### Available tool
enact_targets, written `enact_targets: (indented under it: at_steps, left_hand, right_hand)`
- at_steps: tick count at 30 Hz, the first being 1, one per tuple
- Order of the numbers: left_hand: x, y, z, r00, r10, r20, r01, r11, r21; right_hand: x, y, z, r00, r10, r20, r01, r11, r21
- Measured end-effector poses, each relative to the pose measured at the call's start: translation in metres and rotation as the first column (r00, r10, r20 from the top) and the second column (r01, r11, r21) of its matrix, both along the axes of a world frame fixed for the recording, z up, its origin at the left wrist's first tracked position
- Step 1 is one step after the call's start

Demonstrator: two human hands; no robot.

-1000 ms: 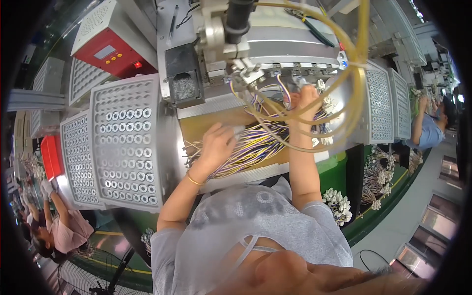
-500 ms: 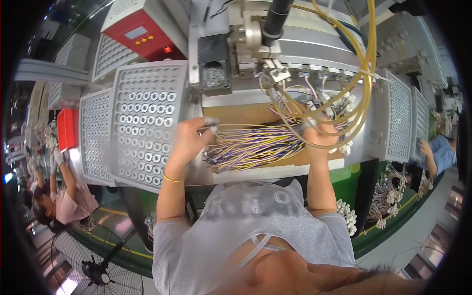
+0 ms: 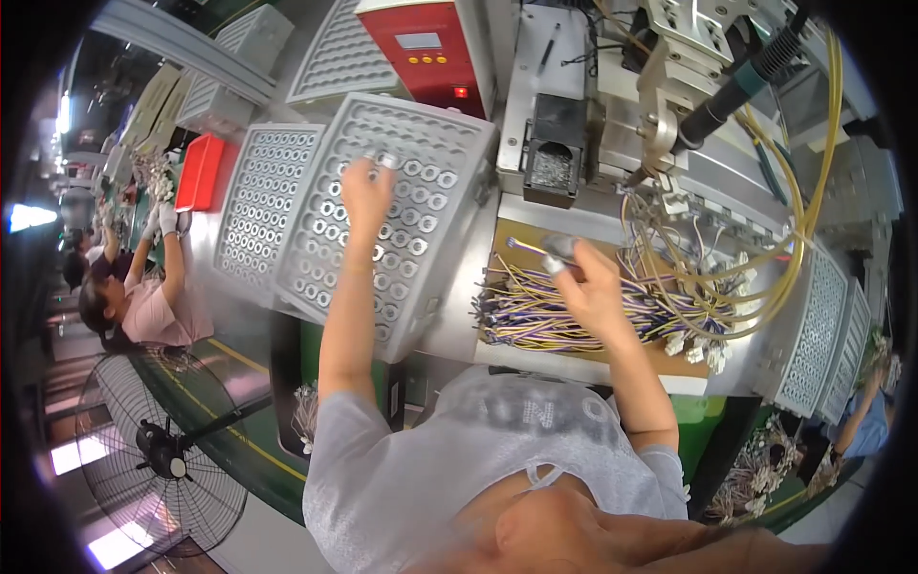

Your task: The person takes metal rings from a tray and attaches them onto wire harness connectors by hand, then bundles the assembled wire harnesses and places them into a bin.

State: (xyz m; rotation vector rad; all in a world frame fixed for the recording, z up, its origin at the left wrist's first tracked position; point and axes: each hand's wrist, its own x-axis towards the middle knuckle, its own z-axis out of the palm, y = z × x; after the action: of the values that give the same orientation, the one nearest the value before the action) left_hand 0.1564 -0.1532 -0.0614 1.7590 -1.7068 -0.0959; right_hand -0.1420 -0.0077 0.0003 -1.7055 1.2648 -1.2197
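My left hand [image 3: 366, 196] reaches over a grey tray [image 3: 455, 218] filled with rows of round metal rings. Its thumb and finger, with a white cover on a fingertip, come together at the upper rows; what lies between them is too small to make out. My right hand [image 3: 598, 292] pinches the end of a thin purple-and-white wire [image 3: 524, 247], which points left from the fingertips. Below that hand a thick bundle of yellow, purple and dark wires [image 3: 535, 320] lies on a brown board, with white connectors [image 3: 703, 349] at its right end.
Behind the wires stands a metal machine [image 3: 669, 81] with looping yellow tubes [image 3: 813, 191]. A black box [image 3: 557, 120] of small metal bits and a red-fronted unit [image 3: 426, 72] stand behind. More trays flank the bench. A co-worker [image 3: 143, 306] sits left, near a fan [image 3: 163, 450].
My left hand has moved from the wire bundle's left end onto the ring tray. My right hand has left the connector end and holds a wire over the bundle. The view has turned left.
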Motion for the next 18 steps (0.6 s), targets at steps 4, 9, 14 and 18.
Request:
enact_targets:
  at_steps: [4,9,14,18]
  left_hand:
    - [0.031,-0.031,-0.017,0.879,0.272,0.39,-0.286,0.958,-0.024]
    - [0.01,-0.014,0.016,0.942,-0.066,-0.329,0.031,0.993,-0.113]
    - [-0.082,0.076,0.057,0.13,0.019,-0.991,0.633,0.768,0.098]
    - [-0.136,0.117,0.052,0.159,-0.017,-0.987,0.732,0.673,0.106]
  right_hand:
    - [-0.006,0.005,0.01,0.993,0.007,0.122,-0.03,0.983,0.181]
    - [-0.017,0.007,-0.015,0.979,-0.124,0.163,0.073,0.956,0.284]
    - [-0.011,0.003,0.001,0.858,-0.235,0.456,0.041,0.918,0.395]
    - [-0.014,0.009,-0.003,0.923,-0.221,0.315,0.094,0.924,0.371]
